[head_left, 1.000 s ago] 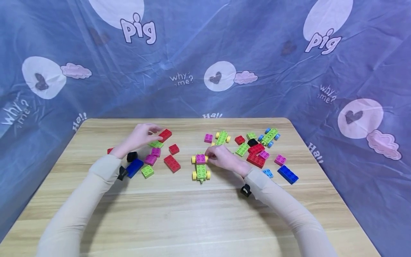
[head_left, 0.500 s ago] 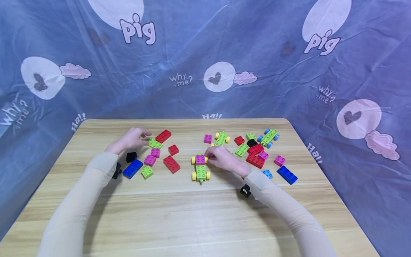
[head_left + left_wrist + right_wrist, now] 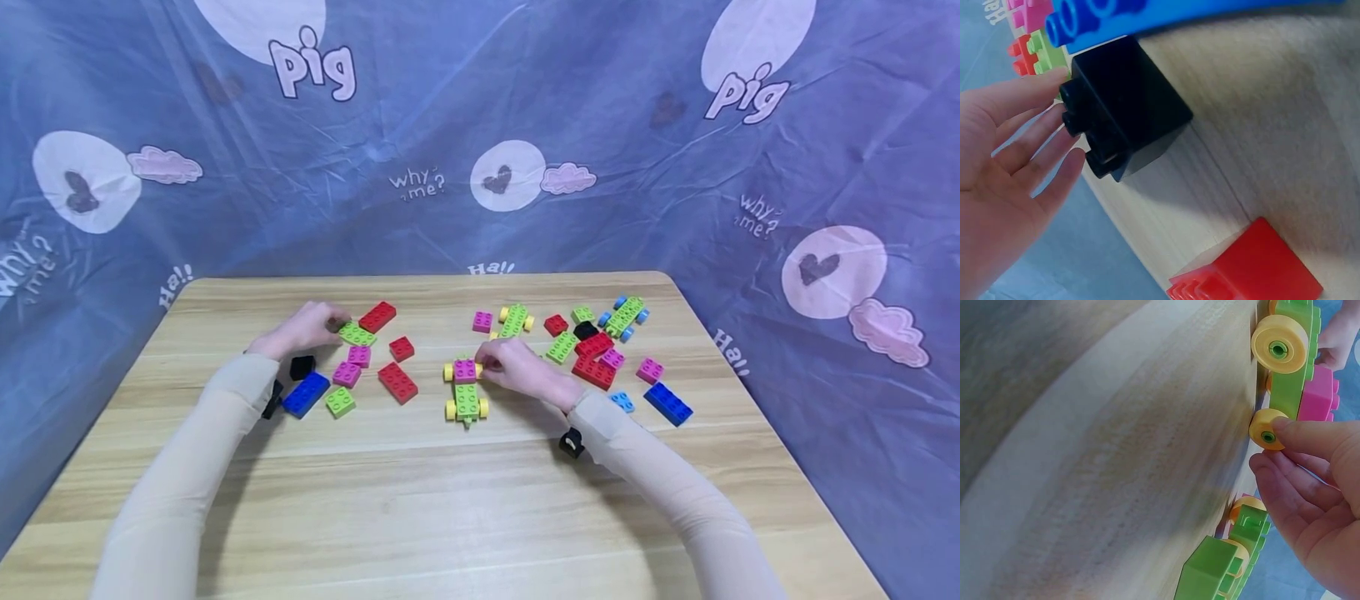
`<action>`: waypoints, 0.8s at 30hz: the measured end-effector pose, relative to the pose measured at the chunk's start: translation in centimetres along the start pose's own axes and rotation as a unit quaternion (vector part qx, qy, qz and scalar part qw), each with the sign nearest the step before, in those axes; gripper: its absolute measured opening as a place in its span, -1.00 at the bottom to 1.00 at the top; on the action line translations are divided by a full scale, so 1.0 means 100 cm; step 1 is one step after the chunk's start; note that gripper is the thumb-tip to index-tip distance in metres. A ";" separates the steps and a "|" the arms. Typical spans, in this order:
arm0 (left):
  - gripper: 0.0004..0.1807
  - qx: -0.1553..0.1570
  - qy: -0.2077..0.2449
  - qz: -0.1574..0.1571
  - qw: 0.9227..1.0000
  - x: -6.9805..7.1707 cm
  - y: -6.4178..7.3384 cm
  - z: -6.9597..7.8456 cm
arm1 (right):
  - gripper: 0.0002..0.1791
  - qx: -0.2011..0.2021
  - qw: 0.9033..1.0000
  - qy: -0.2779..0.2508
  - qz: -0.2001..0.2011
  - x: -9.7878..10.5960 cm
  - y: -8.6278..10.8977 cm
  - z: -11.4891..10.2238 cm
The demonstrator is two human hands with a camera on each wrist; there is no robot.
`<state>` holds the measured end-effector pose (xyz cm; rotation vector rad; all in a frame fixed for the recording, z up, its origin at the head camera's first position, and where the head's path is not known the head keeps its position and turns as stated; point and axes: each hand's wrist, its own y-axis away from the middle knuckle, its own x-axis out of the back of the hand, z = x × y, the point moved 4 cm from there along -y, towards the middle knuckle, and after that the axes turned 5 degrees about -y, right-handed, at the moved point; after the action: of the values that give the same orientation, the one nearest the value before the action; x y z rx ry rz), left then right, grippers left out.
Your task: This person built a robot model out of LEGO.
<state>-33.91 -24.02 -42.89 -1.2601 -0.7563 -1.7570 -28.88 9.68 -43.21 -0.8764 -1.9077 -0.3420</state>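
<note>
At the table's left, my left hand [image 3: 306, 327] reaches to a light green building brick [image 3: 356, 334], with thumb and fingertips at its left end. In the left wrist view, a black brick [image 3: 1132, 100] partly hides the fingertips of that hand. My right hand [image 3: 519, 367] pinches the front right yellow wheel [image 3: 1269, 428] of a green toy car base [image 3: 467, 402]. A pink brick [image 3: 465, 371] sits on the front of this base, between its front wheels. The base stands on its wheels near the middle of the table.
Around my left hand lie a blue brick [image 3: 306, 394], red bricks [image 3: 397, 382], pink bricks and a small green brick [image 3: 341, 402]. A second yellow-wheeled base [image 3: 515, 321] lies behind my right hand. Further right are a blue-wheeled base [image 3: 625, 317] and several loose bricks.
My left hand has let go of the red brick, drawn back left, and come to the light green brick, which has shifted slightly left. My right hand stays at the car's wheel.
</note>
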 end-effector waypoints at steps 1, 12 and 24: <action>-0.62 0.000 -0.002 0.000 1.000 0.000 0.000 0.000 | -0.78 0.000 1.000 -0.001 0.000 0.000 0.000 0.000; -0.67 0.007 -0.026 -0.002 1.000 0.004 0.002 -0.002 | -0.79 0.005 1.000 0.001 0.007 0.001 0.000 0.000; -0.67 -0.020 -0.015 -0.006 1.000 -0.001 -0.001 -0.002 | -0.79 0.010 1.000 -0.003 0.008 0.001 0.001 -0.001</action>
<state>-34.04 -24.10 -43.08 -1.3137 -0.7499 -1.7736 -28.77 9.73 -43.12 -0.8810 -1.9059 -0.3106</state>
